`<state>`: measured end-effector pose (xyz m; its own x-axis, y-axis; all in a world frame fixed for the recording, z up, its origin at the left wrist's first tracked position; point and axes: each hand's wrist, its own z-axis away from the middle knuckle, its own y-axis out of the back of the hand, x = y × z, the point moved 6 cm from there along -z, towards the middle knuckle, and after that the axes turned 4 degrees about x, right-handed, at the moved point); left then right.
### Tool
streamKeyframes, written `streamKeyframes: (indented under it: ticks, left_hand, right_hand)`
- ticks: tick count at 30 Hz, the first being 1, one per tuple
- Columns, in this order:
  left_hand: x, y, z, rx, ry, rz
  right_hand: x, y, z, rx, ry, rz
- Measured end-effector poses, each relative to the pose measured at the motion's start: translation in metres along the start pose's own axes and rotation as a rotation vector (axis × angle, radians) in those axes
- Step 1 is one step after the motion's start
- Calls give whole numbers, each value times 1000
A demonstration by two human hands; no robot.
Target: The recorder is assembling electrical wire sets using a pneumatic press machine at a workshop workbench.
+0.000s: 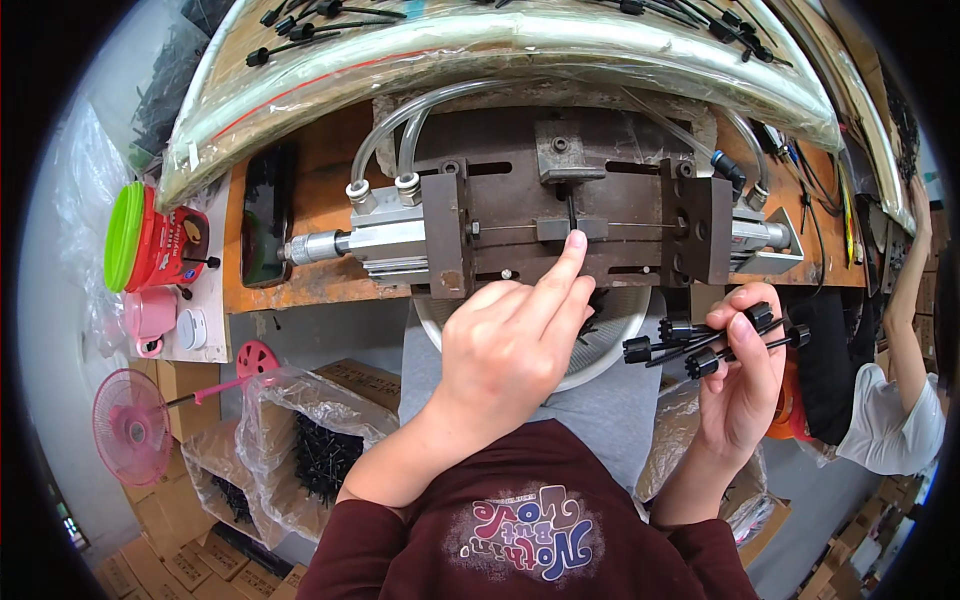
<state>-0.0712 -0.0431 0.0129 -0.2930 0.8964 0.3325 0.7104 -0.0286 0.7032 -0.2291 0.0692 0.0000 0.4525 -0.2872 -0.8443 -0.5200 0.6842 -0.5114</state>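
My left hand point(515, 335) is over the middle of a dark metal clamping fixture point(500, 215). Its index finger is stretched out, and the tip touches the lower end of a thin black rod point(572, 208) on a small central block point(550, 230). The other fingers are bent beneath, and the thumb is hidden. To the right, below the fixture, my right hand point(745, 385) is closed around several black plastic rods with ribbed knob ends point(702, 362). The knobs stick out on both sides of the fingers.
Silver air cylinders point(392, 240) with clear hoses flank the fixture. A white basket point(435, 325) sits on my lap under the bench edge. Bags of black parts point(325, 455), a pink fan point(132, 425) and a red bucket point(165, 245) are left. Another person's arm point(905, 290) is at far right.
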Motion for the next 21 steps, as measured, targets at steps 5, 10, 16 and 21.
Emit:
streamKeyframes:
  ticks: [5, 10, 16, 21]
  left_hand:
    - [0, 2, -3, -47, 30, -23]
    - [-4, 6, -4, -73, 87, 72]
    - [2, 12, 5, -241, 529, 1073]
    - [-2, 20, 11, -217, 640, 1218]
  right_hand:
    - [1, -2, 0, -15, -14, -12]
    - [1, -4, 1, -7, -13, -9]
    - [12, -10, 5, -102, -116, -85]
    - [13, -14, 3, -156, -139, -159]
